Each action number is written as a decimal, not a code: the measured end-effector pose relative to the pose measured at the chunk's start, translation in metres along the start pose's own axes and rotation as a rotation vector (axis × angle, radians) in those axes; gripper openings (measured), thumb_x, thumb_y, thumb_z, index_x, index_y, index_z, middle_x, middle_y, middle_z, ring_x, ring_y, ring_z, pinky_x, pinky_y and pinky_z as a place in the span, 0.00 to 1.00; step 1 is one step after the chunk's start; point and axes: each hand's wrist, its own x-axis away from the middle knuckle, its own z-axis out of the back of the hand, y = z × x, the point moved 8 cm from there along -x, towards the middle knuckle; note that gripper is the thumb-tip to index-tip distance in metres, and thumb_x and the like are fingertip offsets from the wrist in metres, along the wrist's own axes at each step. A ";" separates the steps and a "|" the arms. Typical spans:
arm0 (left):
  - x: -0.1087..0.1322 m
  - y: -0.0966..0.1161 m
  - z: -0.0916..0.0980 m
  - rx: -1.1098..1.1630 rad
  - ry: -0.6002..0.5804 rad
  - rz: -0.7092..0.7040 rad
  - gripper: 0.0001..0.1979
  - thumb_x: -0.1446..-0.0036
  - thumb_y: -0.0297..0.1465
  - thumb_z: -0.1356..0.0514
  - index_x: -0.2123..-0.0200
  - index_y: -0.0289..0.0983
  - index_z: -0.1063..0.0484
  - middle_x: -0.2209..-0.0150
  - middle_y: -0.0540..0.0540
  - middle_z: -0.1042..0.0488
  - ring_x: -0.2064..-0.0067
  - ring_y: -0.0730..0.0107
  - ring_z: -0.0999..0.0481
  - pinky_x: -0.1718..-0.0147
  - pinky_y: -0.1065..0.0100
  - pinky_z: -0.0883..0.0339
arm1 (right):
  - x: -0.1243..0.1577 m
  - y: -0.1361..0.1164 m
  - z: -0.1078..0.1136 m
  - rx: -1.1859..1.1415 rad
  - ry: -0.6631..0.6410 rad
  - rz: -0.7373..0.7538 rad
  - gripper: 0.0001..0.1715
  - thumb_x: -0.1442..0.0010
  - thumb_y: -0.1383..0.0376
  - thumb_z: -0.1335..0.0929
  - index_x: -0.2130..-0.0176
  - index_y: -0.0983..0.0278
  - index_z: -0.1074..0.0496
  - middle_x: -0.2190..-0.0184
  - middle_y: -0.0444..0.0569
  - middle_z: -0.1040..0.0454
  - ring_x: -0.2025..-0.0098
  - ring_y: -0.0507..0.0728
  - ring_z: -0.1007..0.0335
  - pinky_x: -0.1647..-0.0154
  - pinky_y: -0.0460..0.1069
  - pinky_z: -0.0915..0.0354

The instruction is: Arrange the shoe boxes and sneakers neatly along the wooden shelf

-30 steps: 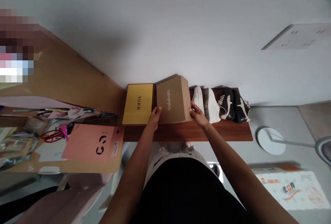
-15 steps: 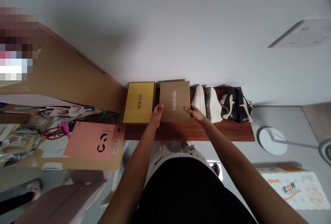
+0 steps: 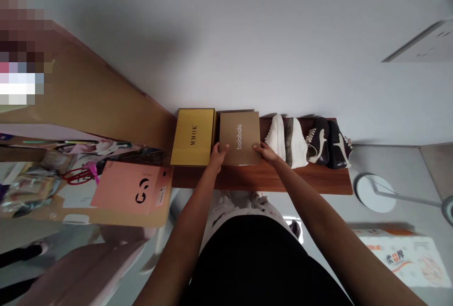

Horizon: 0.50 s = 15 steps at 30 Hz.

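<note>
A person's two bare hands rest on a brown cardboard box (image 3: 239,137) printed "balabala", which lies flat on a low dark wooden shelf (image 3: 269,179) against a white wall (image 3: 247,37). The left hand (image 3: 217,154) sits at the box's near left corner, its grip loosely curled with the thumb on the lid and the other fingers hidden below the edge. The right hand (image 3: 266,151) meets the box's near right corner, its grip partly spread, fingertips touching the lid's right edge. The box stands toward the left half of the shelf, its far side close to the wall.

Just beside the box on its left, touching or nearly so, lies a yellow box (image 3: 193,136) marked "MMOK", at the shelf's left end. To the right of the brown box stands a pair of white sneakers (image 3: 288,139), then a pair of black-and-white sneakers (image 3: 329,142) near the shelf's right end.

Left of the shelf, a pink card (image 3: 132,188) with black marks rests on a cardboard surface. A round white lamp base (image 3: 375,193) sits on the floor to the right, and a printed white package (image 3: 403,256) lies nearer the person.
</note>
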 end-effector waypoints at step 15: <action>-0.009 -0.007 0.004 -0.068 0.070 -0.025 0.43 0.48 0.46 0.27 0.34 0.38 0.37 0.33 0.33 0.32 0.32 0.54 0.32 0.34 0.58 0.41 | -0.021 0.021 0.000 0.001 -0.008 0.008 0.31 0.47 0.50 0.26 0.47 0.59 0.27 0.52 0.51 0.18 0.51 0.62 0.22 0.50 0.57 0.27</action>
